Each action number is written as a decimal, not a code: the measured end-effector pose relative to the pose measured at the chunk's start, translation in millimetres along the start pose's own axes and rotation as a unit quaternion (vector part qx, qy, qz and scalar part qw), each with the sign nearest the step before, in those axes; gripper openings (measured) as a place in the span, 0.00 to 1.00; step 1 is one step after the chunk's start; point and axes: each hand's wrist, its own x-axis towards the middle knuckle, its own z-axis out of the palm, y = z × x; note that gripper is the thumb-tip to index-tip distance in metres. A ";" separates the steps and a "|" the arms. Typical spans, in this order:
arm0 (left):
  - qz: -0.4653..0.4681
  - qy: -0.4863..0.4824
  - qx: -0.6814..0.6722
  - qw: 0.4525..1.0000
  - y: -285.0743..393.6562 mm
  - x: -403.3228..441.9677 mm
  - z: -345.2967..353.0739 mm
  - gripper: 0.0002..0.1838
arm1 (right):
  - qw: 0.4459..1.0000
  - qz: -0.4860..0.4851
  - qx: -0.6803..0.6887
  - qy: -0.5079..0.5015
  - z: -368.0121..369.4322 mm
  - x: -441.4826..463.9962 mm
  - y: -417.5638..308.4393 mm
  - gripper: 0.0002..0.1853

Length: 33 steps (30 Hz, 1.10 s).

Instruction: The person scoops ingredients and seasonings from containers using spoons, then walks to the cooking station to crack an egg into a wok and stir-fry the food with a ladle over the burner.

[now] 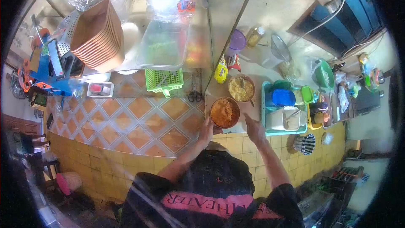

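Observation:
My left hand [206,131] grips the near-left rim of a brown bowl [225,122] filled with orange-red food [224,110]. The bowl is at the counter's front edge, and some of my fingers are hidden beneath it. Just right of the bowl, my right hand [254,130] is apart from it, its visible fingers stretched forward, with nothing visible in them. Behind stands a second brown bowl [241,88] of pale yellowish food, with a spoon handle [252,102] sticking out toward me.
On the right, a teal tray [266,131] holds containers, including a blue-lidded one [283,97]. A yellow packet [221,71] and purple cup [238,41] stand behind the bowls. Left are a tiled counter [139,120], a green basket [163,80] and stacked brown containers [98,38].

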 end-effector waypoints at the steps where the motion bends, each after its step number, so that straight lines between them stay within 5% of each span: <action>1: -0.010 0.015 0.004 1.000 2.6 -2.0 2.4 0.31 | 1.000 0.001 0.001 -0.001 7.8 1.1 3.8 0.19; 4: 0.016 0.025 0.007 1.000 -1.9 2.8 1.7 0.31 | 0.999 0.043 0.002 -0.032 34.5 3.0 13.1 0.20; 6: 0.049 0.022 0.002 0.999 -9.2 4.3 -2.6 0.31 | 0.998 -0.015 0.048 0.024 40.1 -11.9 15.8 0.22; 9: 0.012 0.009 -0.008 1.000 -5.8 -0.3 -1.7 0.31 | 0.998 0.002 0.014 -0.054 32.9 -26.7 10.9 0.23; 13: -0.019 0.023 -0.018 0.999 -11.0 4.7 -3.1 0.32 | 0.999 -0.030 0.037 -0.001 43.1 -40.4 2.4 0.24; 15: -0.027 0.014 -0.023 0.999 -13.0 5.2 -5.1 0.32 | 0.995 0.010 -0.025 -0.101 26.4 -42.6 -23.5 0.25; 19: -0.012 0.002 0.007 1.000 -1.5 2.4 -3.6 0.31 | 0.993 0.043 0.094 -0.065 35.5 -45.0 -11.7 0.22; 27: 0.035 0.043 0.067 0.996 -0.8 1.6 3.0 0.29 | 0.998 -0.049 0.007 0.030 43.4 -17.7 12.1 0.26; 30: 0.063 0.069 0.049 0.994 8.3 -1.2 7.1 0.26 | 0.986 -0.036 -0.101 -0.131 40.7 -42.0 -11.6 0.30; 33: 0.098 0.082 0.236 0.963 7.0 2.3 0.4 0.26 | 0.995 -0.065 -0.046 -0.062 39.5 -40.9 7.1 0.30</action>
